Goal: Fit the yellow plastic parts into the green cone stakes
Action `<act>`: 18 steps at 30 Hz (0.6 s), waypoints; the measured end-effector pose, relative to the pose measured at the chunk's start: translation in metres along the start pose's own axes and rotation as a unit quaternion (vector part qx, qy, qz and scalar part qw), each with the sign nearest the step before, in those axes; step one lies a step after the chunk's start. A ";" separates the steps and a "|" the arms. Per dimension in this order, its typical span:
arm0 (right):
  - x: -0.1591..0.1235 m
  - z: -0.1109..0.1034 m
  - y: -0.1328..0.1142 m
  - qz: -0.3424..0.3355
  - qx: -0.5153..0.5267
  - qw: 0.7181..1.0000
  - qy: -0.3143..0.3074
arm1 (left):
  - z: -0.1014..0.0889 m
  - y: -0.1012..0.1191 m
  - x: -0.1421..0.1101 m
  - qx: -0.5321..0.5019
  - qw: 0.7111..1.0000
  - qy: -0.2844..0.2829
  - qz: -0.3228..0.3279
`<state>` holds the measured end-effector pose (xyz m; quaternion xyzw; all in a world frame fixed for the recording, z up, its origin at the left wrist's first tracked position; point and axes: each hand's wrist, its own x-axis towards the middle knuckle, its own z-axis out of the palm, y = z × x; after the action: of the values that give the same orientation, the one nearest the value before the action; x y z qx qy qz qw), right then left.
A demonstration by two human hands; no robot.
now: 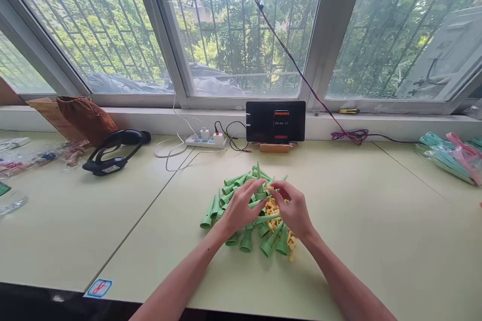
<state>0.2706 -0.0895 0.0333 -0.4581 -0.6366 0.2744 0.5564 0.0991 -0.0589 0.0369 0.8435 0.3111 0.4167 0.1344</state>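
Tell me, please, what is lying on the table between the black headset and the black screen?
In the head view, a white power strip with plugs and cables lies between the black headset and the black screen.

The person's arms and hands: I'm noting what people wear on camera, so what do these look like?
The left hand and right hand are bare, five-fingered, with no gloves, rings or watch visible. The left forearm and right forearm show no sleeves; a small spot marks the left one.
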 end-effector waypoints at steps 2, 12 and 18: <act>0.000 0.000 0.001 0.003 -0.001 1.000 0.001 | 0.000 0.000 0.000 0.002 1.000 0.001 0.001; 0.001 0.001 -0.004 0.015 0.008 1.000 -0.009 | 0.001 0.001 0.000 0.005 1.000 0.005 0.011; 0.001 0.001 -0.002 0.022 0.001 1.000 -0.012 | 0.000 0.002 0.000 0.013 1.000 -0.001 0.019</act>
<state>0.2693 -0.0897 0.0352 -0.4680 -0.6332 0.2926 0.5427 0.0998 -0.0606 0.0378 0.8516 0.3001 0.4139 0.1156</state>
